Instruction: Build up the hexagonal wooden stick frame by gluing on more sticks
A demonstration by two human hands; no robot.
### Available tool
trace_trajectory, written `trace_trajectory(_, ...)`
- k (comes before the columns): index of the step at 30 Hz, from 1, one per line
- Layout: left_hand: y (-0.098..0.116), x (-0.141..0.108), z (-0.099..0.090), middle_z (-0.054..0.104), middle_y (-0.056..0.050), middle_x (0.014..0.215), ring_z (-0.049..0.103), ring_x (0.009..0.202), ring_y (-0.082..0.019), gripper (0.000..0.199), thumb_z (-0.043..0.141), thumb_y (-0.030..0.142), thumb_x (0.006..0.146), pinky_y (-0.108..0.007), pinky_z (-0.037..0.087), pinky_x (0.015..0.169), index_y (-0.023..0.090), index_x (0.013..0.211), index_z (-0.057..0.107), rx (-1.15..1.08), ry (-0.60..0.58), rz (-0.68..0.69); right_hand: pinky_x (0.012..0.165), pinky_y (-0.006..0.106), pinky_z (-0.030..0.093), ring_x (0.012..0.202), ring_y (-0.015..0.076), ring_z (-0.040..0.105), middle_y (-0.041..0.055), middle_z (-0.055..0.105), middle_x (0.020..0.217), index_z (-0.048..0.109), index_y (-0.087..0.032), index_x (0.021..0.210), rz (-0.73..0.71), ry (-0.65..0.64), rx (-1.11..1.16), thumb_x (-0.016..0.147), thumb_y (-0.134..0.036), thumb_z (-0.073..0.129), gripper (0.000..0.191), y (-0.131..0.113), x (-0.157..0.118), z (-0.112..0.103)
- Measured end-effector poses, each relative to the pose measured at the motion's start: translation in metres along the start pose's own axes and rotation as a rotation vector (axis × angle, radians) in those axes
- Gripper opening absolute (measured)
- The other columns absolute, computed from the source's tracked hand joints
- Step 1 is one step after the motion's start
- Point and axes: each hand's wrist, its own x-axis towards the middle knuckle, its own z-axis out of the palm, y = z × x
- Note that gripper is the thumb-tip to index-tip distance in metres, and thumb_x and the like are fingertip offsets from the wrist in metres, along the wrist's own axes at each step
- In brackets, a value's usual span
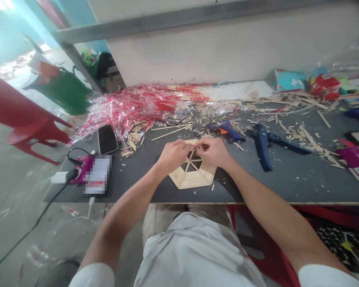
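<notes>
A flat polygonal frame of pale wooden sticks (pixel 194 179), with spokes meeting near its middle, lies on the dark table (pixel 143 187) in front of my body. My left hand (pixel 176 153) rests over its upper left part, fingers closed together near the far edge. Over the upper right part is my right hand (pixel 212 151), its thumb and fingers pinched close to the left fingertips. What lies between the fingertips is too small to name. Beyond the hands sits a blue glue gun (pixel 227 130) with an orange part. A blue cutter tool (pixel 263 149) lies to the right.
Red and clear plastic wrappers (pixel 131 105) are heaped at the back left. Two phones (pixel 107 139) (pixel 98 175) and cables lie on the left. Stick offcuts (pixel 308 139) litter the back and right. A purple packet (pixel 356 157) is at far right, a red chair (pixel 32 123) at left.
</notes>
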Motion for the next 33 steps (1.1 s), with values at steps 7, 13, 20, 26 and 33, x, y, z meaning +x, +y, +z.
trace_trajectory(7, 0.0001, 0.0002, -0.0006, 0.078, -0.008, 0.091, 0.071, 0.093, -0.024, 0.026, 0.053, 0.010, 0.101, -0.033, 0.052, 0.070, 0.015, 0.111, 0.076, -0.008, -0.045, 0.003, 0.056, 0.028, 0.044, 0.057, 0.0155, 0.062, 0.0040, 0.076, 0.068, 0.083, -0.020, 0.079, 0.034, -0.005, 0.010, 0.079, -0.033, 0.067, 0.021, 0.0004, 0.0000, 0.0013)
trace_trajectory(13, 0.0000, 0.0003, -0.0034, 0.079, -0.009, 0.096, 0.072, 0.098, -0.024, 0.025, 0.054, 0.011, 0.101, -0.033, 0.053, 0.074, 0.016, 0.113, 0.076, -0.010, -0.089, -0.023, 0.057, 0.028, 0.045, 0.059, 0.0163, 0.064, 0.0040, 0.077, 0.069, 0.082, -0.020, 0.079, 0.062, -0.025, 0.015, 0.077, -0.032, 0.068, 0.019, 0.0011, 0.0007, 0.0017)
trace_trajectory(20, 0.0005, 0.0007, -0.0021, 0.079, -0.008, 0.097, 0.072, 0.099, -0.024, 0.027, 0.054, 0.010, 0.101, -0.033, 0.052, 0.073, 0.016, 0.115, 0.076, -0.035, -0.106, -0.045, 0.056, 0.028, 0.042, 0.056, 0.0160, 0.061, 0.0035, 0.076, 0.067, 0.082, -0.020, 0.077, 0.045, -0.037, 0.011, 0.077, -0.031, 0.066, 0.019, -0.0025, 0.0006, 0.0004)
trace_trajectory(26, -0.0023, 0.0009, 0.0001, 0.079, -0.008, 0.095, 0.072, 0.097, -0.023, 0.024, 0.055, 0.010, 0.101, -0.032, 0.051, 0.072, 0.016, 0.110, 0.077, -0.038, -0.103, -0.048, 0.057, 0.030, 0.045, 0.058, 0.0176, 0.064, 0.0050, 0.077, 0.070, 0.082, -0.020, 0.079, 0.068, -0.034, -0.007, 0.080, -0.037, 0.067, 0.023, -0.0027, 0.0008, 0.0022)
trace_trajectory(33, -0.0027, 0.0011, -0.0028, 0.079, -0.008, 0.097, 0.073, 0.099, -0.024, 0.024, 0.055, 0.012, 0.102, -0.033, 0.052, 0.074, 0.015, 0.111, 0.077, -0.038, -0.130, -0.057, 0.060, 0.030, 0.049, 0.062, 0.0186, 0.067, 0.0046, 0.078, 0.072, 0.082, -0.021, 0.080, 0.090, -0.061, 0.012, 0.078, -0.034, 0.068, 0.020, 0.0015, 0.0029, 0.0031)
